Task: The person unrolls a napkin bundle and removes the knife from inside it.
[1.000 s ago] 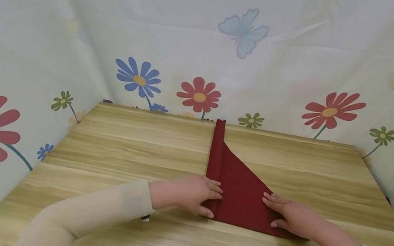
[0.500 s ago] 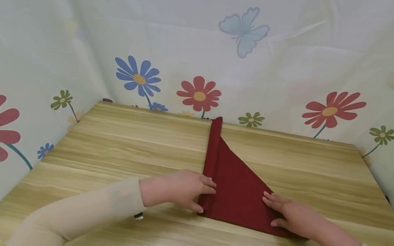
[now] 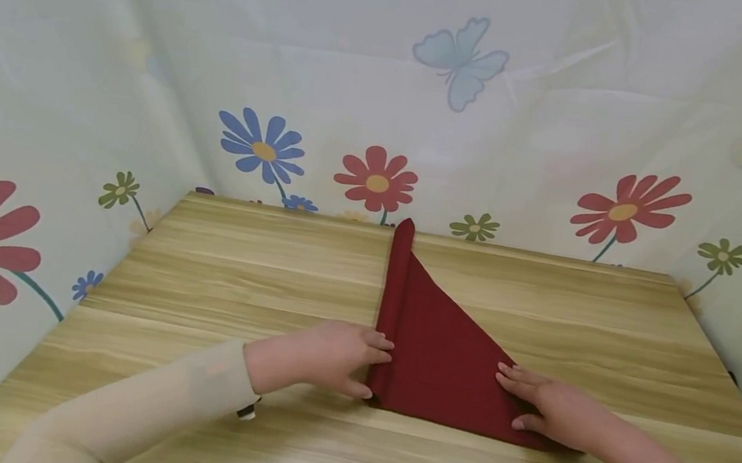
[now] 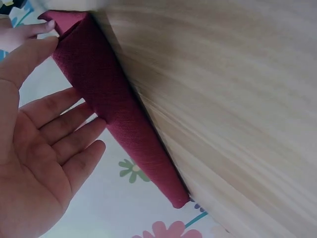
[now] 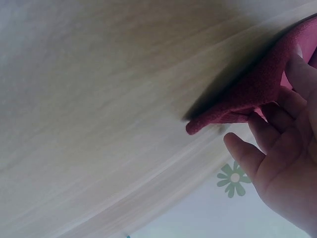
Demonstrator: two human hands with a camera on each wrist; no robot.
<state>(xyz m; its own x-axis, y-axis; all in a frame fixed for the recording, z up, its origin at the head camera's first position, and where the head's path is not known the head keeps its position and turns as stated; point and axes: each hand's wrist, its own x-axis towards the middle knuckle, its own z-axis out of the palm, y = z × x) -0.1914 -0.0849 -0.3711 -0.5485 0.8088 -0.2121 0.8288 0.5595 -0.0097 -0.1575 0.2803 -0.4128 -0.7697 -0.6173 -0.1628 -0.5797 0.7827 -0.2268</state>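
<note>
A dark red cloth (image 3: 446,359) lies on the table, with a slanting edge running down to the right. Its left side forms a long narrow roll (image 3: 394,289) that reaches toward the table's back edge. My left hand (image 3: 326,355) touches the near part of this roll with extended fingers. In the left wrist view, the fingertips and thumb of the left hand (image 4: 44,144) meet the side of the roll (image 4: 114,94). On the cloth's right side rests my right hand (image 3: 565,413), fingers spread. The right wrist view shows the right hand (image 5: 285,144) beside a raised cloth corner (image 5: 233,104).
The wood-grain table (image 3: 254,263) extends around the cloth on all sides. Behind it and at its sides hangs a pale sheet (image 3: 340,40) printed with flowers and a butterfly.
My left hand and the rolled side have shifted a little to the left, and the flat part of the cloth looks wider. My right hand has stayed in nearly the same place.
</note>
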